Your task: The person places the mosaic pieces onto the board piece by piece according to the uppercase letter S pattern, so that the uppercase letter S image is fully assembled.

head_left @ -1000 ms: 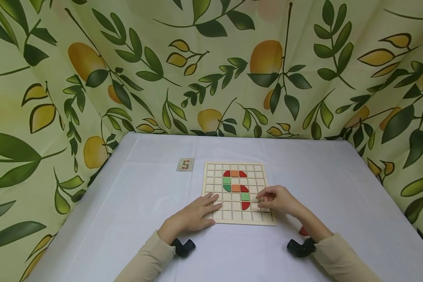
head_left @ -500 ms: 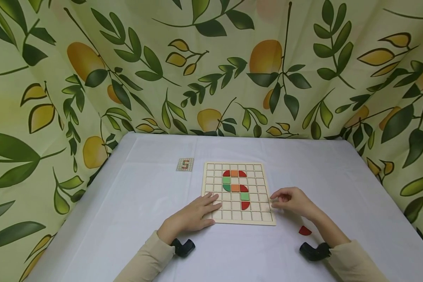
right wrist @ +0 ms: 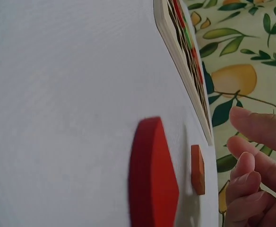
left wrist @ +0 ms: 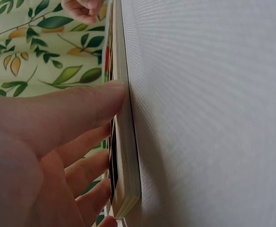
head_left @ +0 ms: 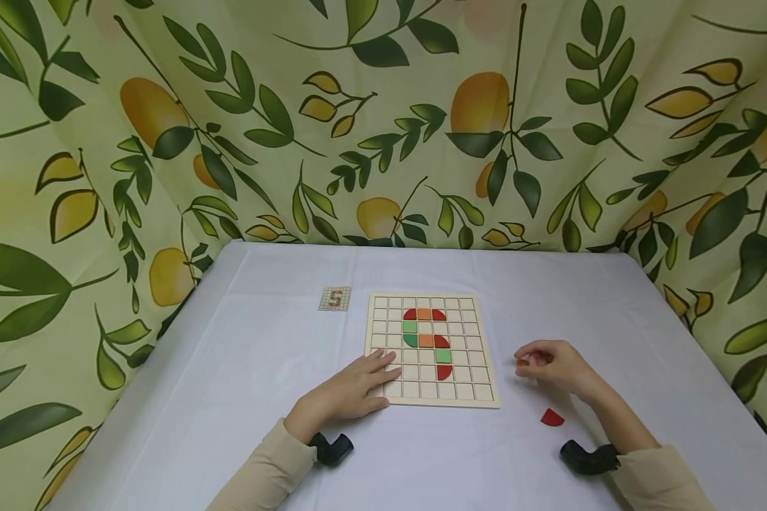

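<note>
My left hand (head_left: pixel 351 390) rests with spread fingers on the left side of a wooden grid board (head_left: pixel 473 394), its thumb at the front edge. Several red, orange and green tiles form a curving S-like shape on the board, among them a light green square (head_left: pixel 443 357) and a red quarter-round tile (head_left: pixel 444 372). Right of the board, my right hand (head_left: pixel 559 365) hovers with thumb and fingers apart, holding nothing. Near its fingertips in the right wrist view lies an orange tile (right wrist: pixel 198 170) on the cloth. A red quarter-round tile (head_left: pixel 552 417) lies closer to me.
A small card (head_left: pixel 335 299) printed with a gridded S pattern lies left of the board. White cloth (head_left: pixel 268 341) covers the table. A curtain (head_left: pixel 383 142) with leaves and fruit hangs behind it.
My right hand has moved right, from above the board's right side to the cloth beside it, uncovering the red quarter-round tile. The left hand has stayed in place.
</note>
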The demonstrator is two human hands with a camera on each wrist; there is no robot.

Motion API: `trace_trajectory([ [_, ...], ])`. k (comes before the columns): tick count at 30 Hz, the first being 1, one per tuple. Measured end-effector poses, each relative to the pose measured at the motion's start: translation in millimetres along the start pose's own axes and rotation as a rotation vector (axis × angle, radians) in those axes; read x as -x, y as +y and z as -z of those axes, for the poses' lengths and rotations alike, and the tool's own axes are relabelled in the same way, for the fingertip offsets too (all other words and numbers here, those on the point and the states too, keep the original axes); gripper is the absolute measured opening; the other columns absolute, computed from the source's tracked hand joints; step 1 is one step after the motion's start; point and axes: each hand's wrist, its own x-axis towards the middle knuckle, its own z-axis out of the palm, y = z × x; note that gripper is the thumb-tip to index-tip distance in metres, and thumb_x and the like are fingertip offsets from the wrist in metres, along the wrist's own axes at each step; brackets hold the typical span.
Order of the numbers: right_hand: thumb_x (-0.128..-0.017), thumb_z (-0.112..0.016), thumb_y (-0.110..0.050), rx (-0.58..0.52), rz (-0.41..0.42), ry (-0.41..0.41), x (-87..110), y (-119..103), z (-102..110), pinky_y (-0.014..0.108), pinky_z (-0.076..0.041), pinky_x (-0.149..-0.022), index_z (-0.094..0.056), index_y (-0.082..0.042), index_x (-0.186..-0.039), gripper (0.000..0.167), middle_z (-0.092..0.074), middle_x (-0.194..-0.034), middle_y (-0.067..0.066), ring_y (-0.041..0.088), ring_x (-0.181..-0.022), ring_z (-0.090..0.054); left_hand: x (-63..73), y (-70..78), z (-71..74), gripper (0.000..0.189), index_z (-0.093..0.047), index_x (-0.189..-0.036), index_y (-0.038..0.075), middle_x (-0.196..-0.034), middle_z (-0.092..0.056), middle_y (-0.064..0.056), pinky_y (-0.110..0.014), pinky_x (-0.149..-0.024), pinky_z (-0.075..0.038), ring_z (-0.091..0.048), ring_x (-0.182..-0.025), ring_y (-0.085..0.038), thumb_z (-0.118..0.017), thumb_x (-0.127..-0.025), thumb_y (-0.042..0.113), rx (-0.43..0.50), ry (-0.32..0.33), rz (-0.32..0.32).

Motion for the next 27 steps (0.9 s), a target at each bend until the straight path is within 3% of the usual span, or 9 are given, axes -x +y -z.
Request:
trace_trajectory([
  [12, -0.079, -0.076, -0.012, 0.018, -0.042, 0.002, 3.8, 16.3, 6.6, 0.018, -0.040, -0.054, -0.067, 0.007, -0.106, 0.034, -0.052, -0.072, -0.001, 0.005, -0.066, -0.045, 0.7, 0.6, 0.6, 0.053, -0.043, -0.146, 0.014, -0.159, -0.031, -0.011, -0.052, -0.122, -0.025, -0.023, -0.151, -0.033, -0.056, -0.096, 0.027, 0.005, -0.004, 0.001],
  [27, -0.079, -0.077, -0.013, 0.002, -0.107, -0.017, 4.2, 18.9, 11.7, 0.019, -0.037, -0.050, -0.064, 0.008, -0.111, 0.040, -0.048, -0.070, -0.001, 0.007, -0.062, -0.042, 0.9, -0.3, -0.5, 0.053, -0.044, -0.146, 0.014, -0.159, -0.031, -0.010, -0.051, -0.122, -0.025, -0.023, -0.151, -0.033, -0.057, -0.096, 0.028, 0.005, 0.002, 0.002],
])
